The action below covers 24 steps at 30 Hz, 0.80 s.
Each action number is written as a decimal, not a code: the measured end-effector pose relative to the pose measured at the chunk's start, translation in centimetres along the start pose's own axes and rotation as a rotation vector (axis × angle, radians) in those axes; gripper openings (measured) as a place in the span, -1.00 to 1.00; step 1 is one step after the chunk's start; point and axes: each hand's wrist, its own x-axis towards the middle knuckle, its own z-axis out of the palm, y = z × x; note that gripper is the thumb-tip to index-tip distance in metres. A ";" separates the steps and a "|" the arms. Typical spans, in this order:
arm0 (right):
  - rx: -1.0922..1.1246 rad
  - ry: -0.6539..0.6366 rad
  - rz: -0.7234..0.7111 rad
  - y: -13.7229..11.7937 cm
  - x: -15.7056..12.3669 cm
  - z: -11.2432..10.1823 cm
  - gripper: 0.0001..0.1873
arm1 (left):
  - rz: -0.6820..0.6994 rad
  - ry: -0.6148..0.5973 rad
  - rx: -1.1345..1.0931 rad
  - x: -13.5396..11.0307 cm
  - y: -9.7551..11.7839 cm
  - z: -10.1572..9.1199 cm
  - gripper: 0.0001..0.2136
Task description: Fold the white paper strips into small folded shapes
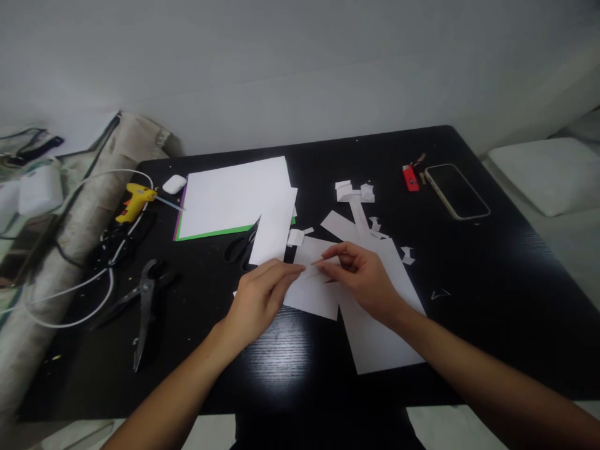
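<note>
Head view: left hand (265, 290) and right hand (363, 272) pinched close together over paper (316, 303), likely for fine control; can't tell what's gripped. Scissors (235, 250) nearby, presumably for reach.

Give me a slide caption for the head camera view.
Left hand and right hand close together above white paper on a black table.

The paper (382, 331) is white, table (492, 275) black, glue gun (139, 197) yellow.
</note>
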 end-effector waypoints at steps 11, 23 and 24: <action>0.061 0.010 -0.002 0.6 -0.3 0.7 -0.64 | 0.050 -0.004 -0.020 -0.1 0.3 0.6 -0.73; 0.081 -0.005 0.028 0.1 -0.2 0.2 -0.65 | 0.013 0.040 -0.075 -0.1 0.2 0.3 -0.77; 0.085 -0.010 0.031 0.1 -0.1 0.1 -0.66 | 0.004 0.043 -0.077 -0.1 0.2 0.3 -0.78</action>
